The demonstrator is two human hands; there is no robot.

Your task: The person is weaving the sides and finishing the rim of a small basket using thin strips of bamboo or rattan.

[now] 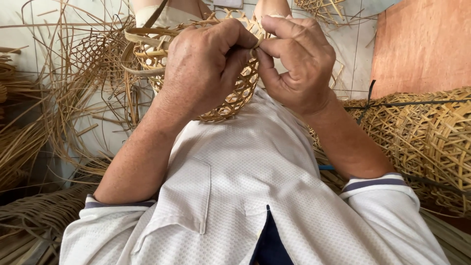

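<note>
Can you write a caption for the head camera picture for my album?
Both hands, left hand and right hand, pinch a strip on a small woven basket.

I wear a white shirt of dimpled, waffle-like knit, with a patch pocket (189, 196) sewn on the chest. Its short sleeves end in ribbed cuffs edged with a dark blue-grey stripe (375, 183). Below the shirt's hem slit, dark navy cloth (269, 245) shows. My forearms and hands are bare.
</note>
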